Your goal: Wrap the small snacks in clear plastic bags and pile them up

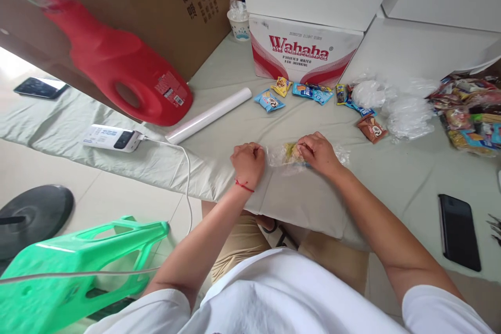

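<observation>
A clear plastic bag (277,156) lies near the table's front edge, with small yellow and tan items (291,150) showing inside it. My left hand (249,163), with a red string at the wrist, is closed at the bag's left end; what its fingers pinch is too small to make out. My right hand (319,152) rests over the bag's right part, its fingers closed on the plastic around the items. Beyond the hands lie a blue snack packet (269,100), a yellow packet (282,86) and a brown packet (371,129).
A film roll (209,116), red bottle (125,68) and power bank (111,138) with a white cable are at left. A Wahaha box (303,49) stands behind. Plastic bags (407,109), a snack pile (475,115) and a phone (460,232) are at right.
</observation>
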`<state>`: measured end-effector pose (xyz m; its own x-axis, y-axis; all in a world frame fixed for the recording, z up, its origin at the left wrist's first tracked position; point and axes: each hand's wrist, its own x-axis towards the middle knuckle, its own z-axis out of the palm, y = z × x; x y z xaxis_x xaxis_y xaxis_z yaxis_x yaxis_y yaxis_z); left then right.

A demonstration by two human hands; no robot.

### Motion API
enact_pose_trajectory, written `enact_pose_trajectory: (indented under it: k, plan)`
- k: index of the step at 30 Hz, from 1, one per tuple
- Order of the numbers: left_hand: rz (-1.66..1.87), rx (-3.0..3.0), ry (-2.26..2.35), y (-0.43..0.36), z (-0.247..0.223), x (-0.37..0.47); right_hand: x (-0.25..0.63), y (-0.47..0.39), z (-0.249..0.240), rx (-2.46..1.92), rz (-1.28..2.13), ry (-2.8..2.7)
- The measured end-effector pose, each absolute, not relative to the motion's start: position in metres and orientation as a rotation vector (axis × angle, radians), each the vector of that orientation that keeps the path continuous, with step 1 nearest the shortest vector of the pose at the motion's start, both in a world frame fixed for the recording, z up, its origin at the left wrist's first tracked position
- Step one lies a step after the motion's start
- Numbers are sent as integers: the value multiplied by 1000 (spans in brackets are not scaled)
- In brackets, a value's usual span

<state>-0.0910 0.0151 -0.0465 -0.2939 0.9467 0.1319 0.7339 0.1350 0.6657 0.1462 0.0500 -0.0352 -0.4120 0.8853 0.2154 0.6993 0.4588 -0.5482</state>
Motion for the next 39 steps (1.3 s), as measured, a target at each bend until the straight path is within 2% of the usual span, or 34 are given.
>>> enact_pose_trajectory:
  k: [3,6,8,10,16,20,33,39]
  plan:
    - [1090,1728,2105,12,-45,-100,145,50,-37,-1335,518,-2215]
    - [1381,2206,1655,-9,-43,-91,144,51,-37,-1331,521,-2218]
    - [1352,2510,1300,-22,-44,-79,144,51,-36,-1327,510,-2225]
    - [1251,2689,1199,-28,-47,-67,144,51,-36,-1331,497,-2231]
    - [879,2500,1539,-21,-52,-61,144,50,-34,-1343,511,-2240]
    - [719,2264,1579,-15,-45,-67,144,50,-33,-1359,522,-2245]
    - [650,1772,2179,3,-46,-55,143,48,-32,-1340,516,-2236]
    - [820,1829,2084,13,-51,-53,143,49,-26,-1403,586,-2209]
